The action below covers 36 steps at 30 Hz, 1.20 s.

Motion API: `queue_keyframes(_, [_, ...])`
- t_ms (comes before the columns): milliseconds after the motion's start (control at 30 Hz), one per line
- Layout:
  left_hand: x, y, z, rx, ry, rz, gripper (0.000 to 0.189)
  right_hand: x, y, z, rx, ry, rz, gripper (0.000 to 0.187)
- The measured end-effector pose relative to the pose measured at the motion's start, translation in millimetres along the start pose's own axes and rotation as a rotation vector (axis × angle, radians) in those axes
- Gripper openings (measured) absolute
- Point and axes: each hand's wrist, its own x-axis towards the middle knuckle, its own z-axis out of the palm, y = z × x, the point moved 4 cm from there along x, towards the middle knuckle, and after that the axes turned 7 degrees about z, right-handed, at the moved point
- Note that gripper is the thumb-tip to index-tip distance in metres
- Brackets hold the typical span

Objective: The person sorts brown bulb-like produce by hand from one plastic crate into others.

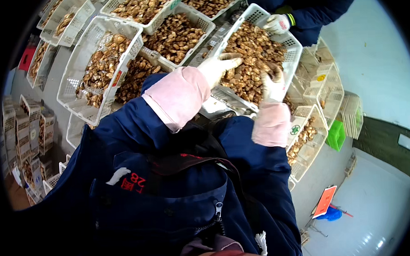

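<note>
Both my hands wear white gloves, with pink cuffs over navy sleeves. My left hand [220,68] is over the near left side of a tilted white plastic crate [292,62], its fingers spread above the contents. Brown, lumpy pieces that look like mushrooms [248,48] fill much of this crate. Towards the crate's right side, my right hand [274,83] has its fingers bent down among the pieces. Whether those fingers grip one is hidden. Another person's gloved hand [277,24] rests on the crate's far rim.
Left of my arms, a large white crate [71,75] holds similar pieces, some under clear film. More filled crates [208,26] stand at the back. On the right are stacked crates [314,158] and green baskets [335,135]. Other crate stacks [32,127] line the far left.
</note>
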Motion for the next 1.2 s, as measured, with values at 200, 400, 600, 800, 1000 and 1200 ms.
queue_keyframes(200, [-8, -8, 5, 0.144, -0.209, -0.041, 0.045, -53, 6, 39, 0.041, -0.095, -0.121, 0.049])
queue_keyframes(400, [-12, -1, -5, 0.372, -0.199, 0.128, 0.050, -61, 0, 51, -0.124, -0.149, -0.220, 0.048])
queue_keyframes(600, [-10, -4, 5, 0.289, -0.286, 0.150, 0.048, -59, 7, 49, -0.117, -0.048, -0.054, 0.035])
queue_keyframes(800, [-3, -9, 1, 0.424, -0.239, 0.172, 0.048, -56, 17, 45, -0.023, -0.081, 0.081, 0.032])
queue_keyframes(1000, [-7, -4, 1, 0.448, -0.208, 0.167, 0.045, -54, 19, 42, -0.175, -0.085, 0.101, 0.035])
queue_keyframes(1200, [-10, -4, 0, 0.133, -0.260, 0.080, 0.046, -66, 6, 48, 0.137, -0.118, 0.344, 0.041])
